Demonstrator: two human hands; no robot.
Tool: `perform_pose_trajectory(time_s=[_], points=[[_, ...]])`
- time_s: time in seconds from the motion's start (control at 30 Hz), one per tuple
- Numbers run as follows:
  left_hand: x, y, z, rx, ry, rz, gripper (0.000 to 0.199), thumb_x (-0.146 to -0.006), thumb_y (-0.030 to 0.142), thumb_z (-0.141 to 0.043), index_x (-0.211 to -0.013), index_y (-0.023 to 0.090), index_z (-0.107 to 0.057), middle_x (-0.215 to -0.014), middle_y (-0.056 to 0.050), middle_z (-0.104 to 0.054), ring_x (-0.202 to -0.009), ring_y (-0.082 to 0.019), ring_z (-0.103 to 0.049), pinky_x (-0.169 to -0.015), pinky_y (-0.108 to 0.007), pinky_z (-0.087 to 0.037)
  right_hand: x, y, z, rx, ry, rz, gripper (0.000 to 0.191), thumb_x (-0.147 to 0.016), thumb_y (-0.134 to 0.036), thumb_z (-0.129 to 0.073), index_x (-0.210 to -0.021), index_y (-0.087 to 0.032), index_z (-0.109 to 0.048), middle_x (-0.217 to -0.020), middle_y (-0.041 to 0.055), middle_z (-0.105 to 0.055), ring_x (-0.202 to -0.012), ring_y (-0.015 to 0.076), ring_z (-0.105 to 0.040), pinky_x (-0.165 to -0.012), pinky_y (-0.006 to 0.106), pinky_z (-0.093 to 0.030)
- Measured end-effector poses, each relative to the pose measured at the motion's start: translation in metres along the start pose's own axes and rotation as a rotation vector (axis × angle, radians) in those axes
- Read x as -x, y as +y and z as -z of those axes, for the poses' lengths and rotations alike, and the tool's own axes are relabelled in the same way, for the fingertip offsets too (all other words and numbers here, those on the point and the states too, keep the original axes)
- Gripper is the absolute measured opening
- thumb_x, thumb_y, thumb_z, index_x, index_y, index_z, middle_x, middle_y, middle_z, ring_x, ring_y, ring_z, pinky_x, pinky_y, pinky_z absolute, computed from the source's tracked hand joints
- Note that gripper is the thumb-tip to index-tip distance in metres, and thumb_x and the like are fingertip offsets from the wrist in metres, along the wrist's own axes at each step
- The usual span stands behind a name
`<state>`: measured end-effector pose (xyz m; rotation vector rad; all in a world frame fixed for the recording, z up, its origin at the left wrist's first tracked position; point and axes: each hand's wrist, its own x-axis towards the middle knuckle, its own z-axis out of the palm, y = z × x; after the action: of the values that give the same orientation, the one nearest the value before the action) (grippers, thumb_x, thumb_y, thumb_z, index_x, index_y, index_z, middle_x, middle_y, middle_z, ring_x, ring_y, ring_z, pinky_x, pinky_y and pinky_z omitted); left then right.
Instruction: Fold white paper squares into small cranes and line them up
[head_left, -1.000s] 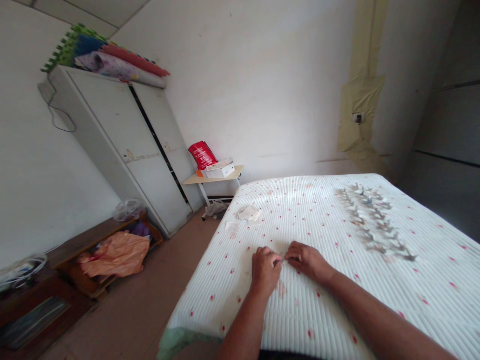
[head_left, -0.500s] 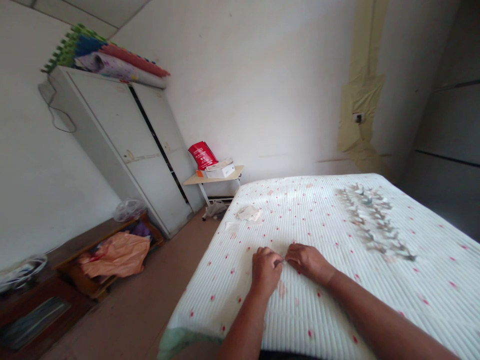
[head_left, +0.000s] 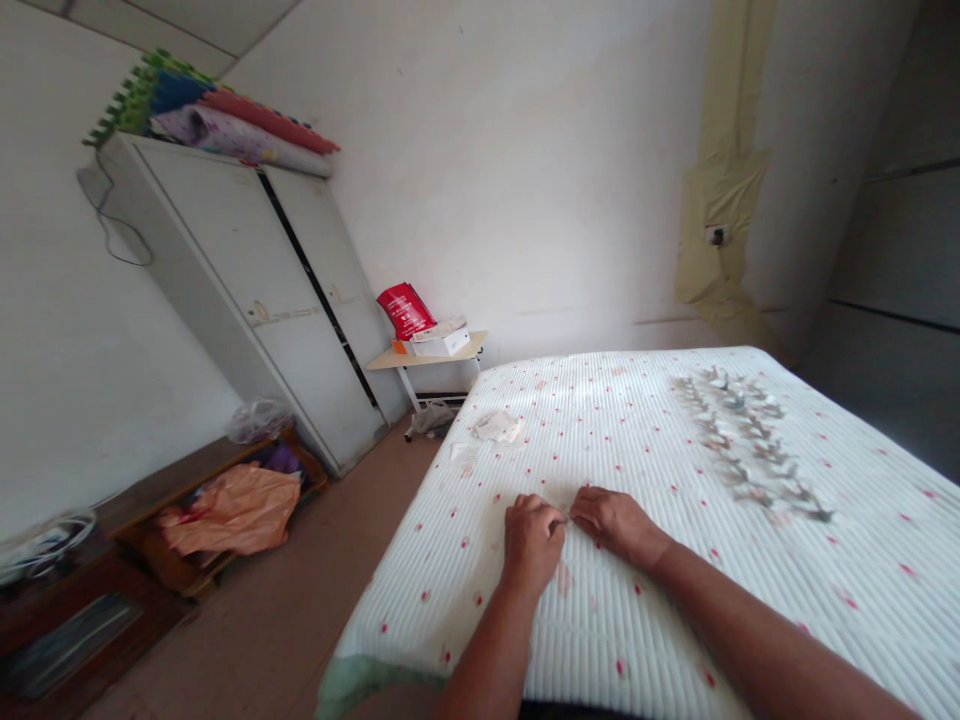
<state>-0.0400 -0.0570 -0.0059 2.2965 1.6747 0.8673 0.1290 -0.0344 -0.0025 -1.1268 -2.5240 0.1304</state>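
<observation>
Both hands meet low over the bed's near half, fingertips almost touching. My left hand (head_left: pixel 534 530) is closed, thumb and fingers pinched on a small piece of paper (head_left: pixel 567 516). From the other side, my right hand (head_left: pixel 609 518) pinches the same piece; most of it is hidden by the fingers, so its folds cannot be made out. To the right, several small folded paper cranes (head_left: pixel 754 440) stand in rows on the quilted bedspread (head_left: pixel 600 420). A small pile of pale paper (head_left: pixel 498 427) lies beyond my left hand, near the bed's left edge.
A clear plastic wrapper (head_left: pixel 463 455) lies beside the pale paper. Past the bed's far left corner stands a small table (head_left: pixel 379 360) bearing a red bag (head_left: pixel 406 311) and a white box (head_left: pixel 442 343). A grey cabinet (head_left: pixel 225 270) and a low wooden unit (head_left: pixel 150 570) line the left side.
</observation>
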Motion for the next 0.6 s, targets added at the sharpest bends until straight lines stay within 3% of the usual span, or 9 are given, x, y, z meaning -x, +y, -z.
perform_pose_trajectory(time_s=[0.6], points=[[0.0003, -0.0003, -0.0017, -0.073, -0.012, -0.011, 0.012, -0.075, 0.015, -0.053, -0.076, 0.022, -0.063, -0.081, -0.001, -0.06, -0.087, -0.016, -0.048, -0.075, -0.029, -0.031, -0.0002, -0.0007, 0.001, -0.02, -0.005, -0.024, 0.025, -0.087, -0.02, -0.04, -0.077, -0.019, -0.063, -0.078, 0.0032, -0.06, -0.075, 0.013, -0.056, -0.065, 0.022, -0.039]])
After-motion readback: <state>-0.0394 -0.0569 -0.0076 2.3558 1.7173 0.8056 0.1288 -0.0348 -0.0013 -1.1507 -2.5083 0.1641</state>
